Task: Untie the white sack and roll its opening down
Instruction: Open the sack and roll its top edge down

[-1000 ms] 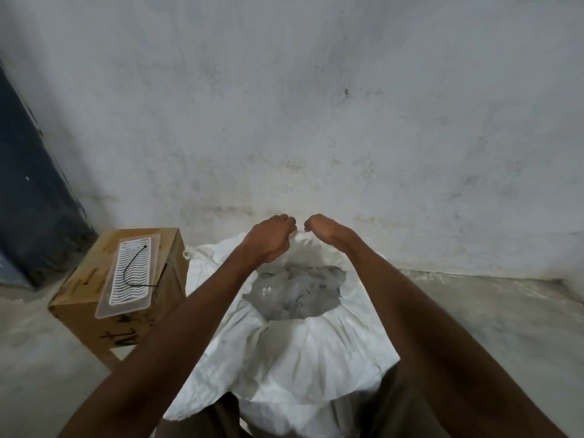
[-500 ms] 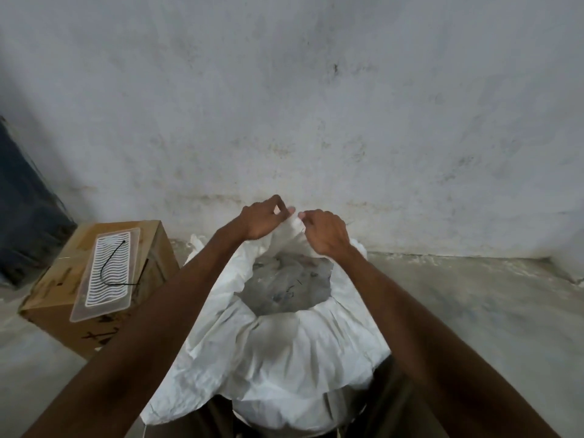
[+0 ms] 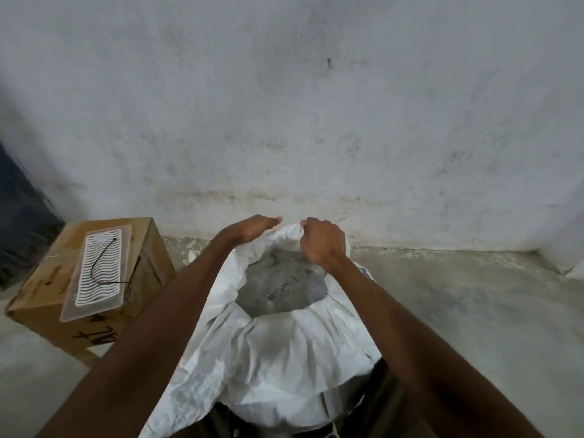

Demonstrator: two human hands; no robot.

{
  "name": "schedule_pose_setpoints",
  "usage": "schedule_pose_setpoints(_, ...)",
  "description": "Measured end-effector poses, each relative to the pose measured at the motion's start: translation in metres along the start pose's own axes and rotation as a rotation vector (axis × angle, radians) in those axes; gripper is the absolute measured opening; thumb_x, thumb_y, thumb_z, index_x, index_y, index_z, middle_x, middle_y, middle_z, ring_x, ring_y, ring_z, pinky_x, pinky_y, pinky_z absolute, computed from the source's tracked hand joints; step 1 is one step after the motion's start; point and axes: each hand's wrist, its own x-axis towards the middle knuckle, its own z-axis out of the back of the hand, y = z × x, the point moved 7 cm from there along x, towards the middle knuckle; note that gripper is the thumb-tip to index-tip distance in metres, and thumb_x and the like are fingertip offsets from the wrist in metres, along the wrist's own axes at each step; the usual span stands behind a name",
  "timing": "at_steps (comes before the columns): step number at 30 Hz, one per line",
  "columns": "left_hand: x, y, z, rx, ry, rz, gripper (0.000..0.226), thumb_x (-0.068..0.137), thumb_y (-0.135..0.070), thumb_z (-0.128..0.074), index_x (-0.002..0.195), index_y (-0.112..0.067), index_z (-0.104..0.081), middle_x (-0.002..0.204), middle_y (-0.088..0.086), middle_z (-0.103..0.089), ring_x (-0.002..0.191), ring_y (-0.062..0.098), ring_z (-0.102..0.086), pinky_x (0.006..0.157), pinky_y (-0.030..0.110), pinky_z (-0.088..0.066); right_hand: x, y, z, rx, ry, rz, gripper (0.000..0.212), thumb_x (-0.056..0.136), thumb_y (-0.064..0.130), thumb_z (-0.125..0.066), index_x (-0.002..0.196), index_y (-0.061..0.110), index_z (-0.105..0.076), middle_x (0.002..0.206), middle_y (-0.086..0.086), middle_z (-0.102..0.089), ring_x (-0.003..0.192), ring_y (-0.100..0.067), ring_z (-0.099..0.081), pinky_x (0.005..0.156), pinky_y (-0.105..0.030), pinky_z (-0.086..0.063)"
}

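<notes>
The white sack (image 3: 278, 349) stands open on the concrete floor (image 3: 458, 295) right of a cardboard box (image 3: 94, 279), grey powder (image 3: 281, 286) showing inside, while the right hand (image 3: 322, 243) grips its far rim with curled fingers and the left hand (image 3: 252, 229) lies flat, fingers straight, on the rim beside it.

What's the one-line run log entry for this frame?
phase: rolling rim | white sack: open, grey contents visible | left hand: flat on far rim | right hand: gripping far rim | cardboard box: left of sack
</notes>
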Motion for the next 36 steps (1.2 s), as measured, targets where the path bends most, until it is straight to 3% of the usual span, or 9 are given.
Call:
schedule_pose_setpoints(2, -0.001, -0.006, -0.002, 0.260, -0.121, -0.089, 0.060, 0.088, -0.080, -0.035, 0.114, -0.029, -0.055, 0.119, 0.001, -0.058, 0.106, 0.023, -0.057, 0.097, 0.046, -0.045, 0.019, -0.022, -0.005, 0.091, 0.159, -0.156, 0.039, 0.101, 0.029, -0.037, 0.118, 0.010, -0.067, 0.116, -0.014, -0.069, 0.104, -0.035, -0.066, 0.087, -0.038, -0.049)
schedule_pose_setpoints(5, -0.011, -0.031, -0.020, 0.790, -0.369, -0.434, 0.034, 0.099, -0.050, -0.046, 0.115, -0.022, -0.055, 0.114, 0.006, -0.059, 0.100, 0.028, -0.058, 0.084, 0.043, -0.047, 0.029, -0.028, -0.017, 0.337, 0.471, -0.257, 0.029, 0.106, 0.019, -0.035, 0.116, 0.006, -0.059, 0.116, -0.013, -0.058, 0.093, -0.023, -0.055, 0.088, -0.034, -0.040)
schedule_pose_setpoints(9, -0.009, -0.032, -0.023, 0.451, -0.329, -0.432, 0.008, 0.090, -0.018, -0.053, 0.098, -0.015, -0.051, 0.087, 0.007, -0.063, 0.081, 0.032, -0.061, 0.066, 0.037, -0.047, 0.029, -0.030, -0.018, 0.593, 0.546, -0.286, 0.022, 0.105, 0.029, -0.041, 0.092, 0.019, -0.056, 0.093, -0.001, -0.053, 0.080, -0.015, -0.050, 0.070, -0.028, -0.039)
schedule_pose_setpoints(14, 0.011, -0.021, -0.007, 0.301, -0.288, -0.226, 0.025, 0.080, -0.027, -0.034, 0.070, -0.014, -0.053, 0.085, 0.010, -0.064, 0.082, 0.032, -0.060, 0.072, 0.037, -0.046, 0.009, -0.027, -0.012, -0.026, 0.128, -0.028, 0.049, 0.102, 0.053, -0.039, 0.129, 0.013, -0.048, 0.130, -0.014, -0.052, 0.120, -0.035, -0.051, 0.098, -0.054, -0.041)
schedule_pose_setpoints(18, 0.033, 0.007, 0.001, 0.324, -0.230, -0.008, 0.026, 0.080, -0.037, -0.036, 0.067, -0.019, -0.050, 0.095, 0.006, -0.065, 0.084, 0.026, -0.060, 0.068, 0.035, -0.038, -0.010, -0.051, -0.031, 0.088, 0.189, -0.159, 0.037, 0.106, 0.039, -0.040, 0.116, 0.006, -0.055, 0.117, -0.017, -0.064, 0.106, -0.037, -0.064, 0.086, -0.044, -0.049)
schedule_pose_setpoints(24, 0.012, -0.032, -0.027, 0.758, -0.392, -0.291, 0.055, 0.096, -0.070, -0.024, 0.129, -0.032, -0.047, 0.122, 0.006, -0.059, 0.118, 0.029, -0.051, 0.104, 0.052, -0.027, 0.014, -0.077, -0.013, 0.254, 0.264, -0.287, 0.053, 0.106, 0.047, -0.035, 0.124, 0.003, -0.059, 0.127, -0.024, -0.060, 0.114, -0.042, -0.061, 0.096, -0.043, -0.048)
schedule_pose_setpoints(28, 0.010, -0.069, -0.071, 0.503, -0.207, -0.574, 0.042, 0.103, -0.042, -0.043, 0.142, -0.024, -0.043, 0.130, 0.007, -0.058, 0.121, 0.027, -0.049, 0.100, 0.041, -0.036, 0.014, -0.078, -0.004, 0.487, 0.481, -0.325, 0.053, 0.108, 0.042, -0.035, 0.136, 0.001, -0.053, 0.138, -0.020, -0.055, 0.124, -0.036, -0.055, 0.102, -0.043, -0.041)
schedule_pose_setpoints(32, 0.025, -0.083, -0.081, 0.228, -0.065, -0.471, 0.024, 0.099, -0.023, -0.047, 0.113, -0.014, -0.064, 0.109, 0.007, -0.070, 0.094, 0.023, -0.062, 0.078, 0.033, -0.044, 0.004, -0.081, -0.004, 0.550, 0.620, -0.307, 0.063, 0.104, 0.056, -0.037, 0.138, 0.005, -0.053, 0.135, -0.009, -0.058, 0.122, -0.029, -0.056, 0.108, -0.039, -0.039)
schedule_pose_setpoints(36, 0.050, -0.067, -0.059, 0.480, -0.119, -0.139, 0.032, 0.090, -0.036, -0.051, 0.112, -0.021, -0.068, 0.121, 0.006, -0.067, 0.103, 0.027, -0.062, 0.083, 0.035, -0.045, -0.014, -0.072, -0.011, 0.264, 0.512, -0.187, 0.057, 0.080, 0.048, -0.072, 0.123, 0.011, -0.063, 0.120, -0.007, -0.065, 0.104, -0.026, -0.062, 0.094, -0.040, -0.052)
